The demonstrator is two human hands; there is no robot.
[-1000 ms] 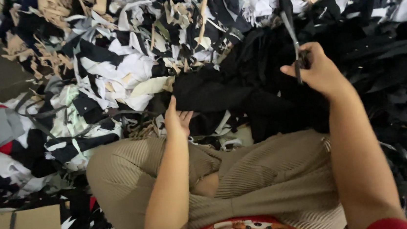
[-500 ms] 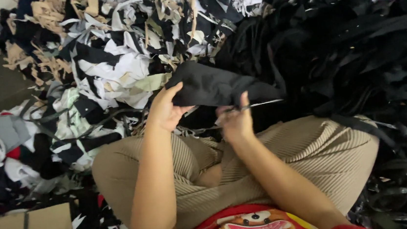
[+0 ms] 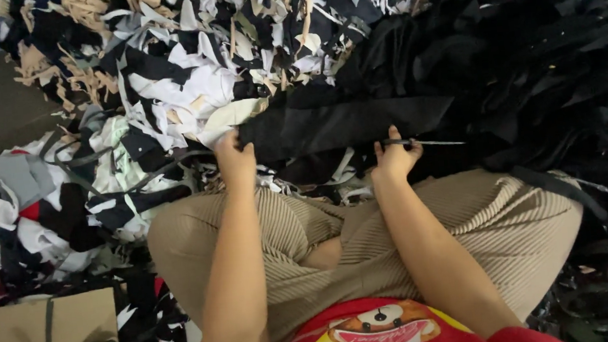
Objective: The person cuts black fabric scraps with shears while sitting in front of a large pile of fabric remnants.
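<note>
Left hand (image 3: 235, 157) closed on the near-left corner of a black cloth (image 3: 337, 125), fingers curled over its edge. Right hand (image 3: 394, 157) shut around scissors (image 3: 419, 142), thin blades pointing right and lying flat along the cloth's lower edge. Cannot tell from this view whether the blades are parted or shut, or whether the right fingers also pinch the fabric.

Cloth stretched as a broad band between the two hands, long axis running left to right, just beyond the knees and slightly higher at the right end. Left end at the left hand, middle of the lower edge at the right hand, far end trailing off into the dark heap (image 3: 529, 63) on the right, where its outline is lost against other black strips. Right hand the nearer to the band's middle; left hand holding the end taut.

Beneath the forearms, crossed legs in ribbed beige trousers (image 3: 470, 222), a red printed shirt (image 3: 384, 333) at the bottom edge. Beyond and to the left, a mixed pile of scraps (image 3: 186, 78) in white, black and tan, touching the cloth's upper left. Far lower left, a brown paper parcel (image 3: 50, 329) tied with dark ribbon, well apart from both hands
</note>
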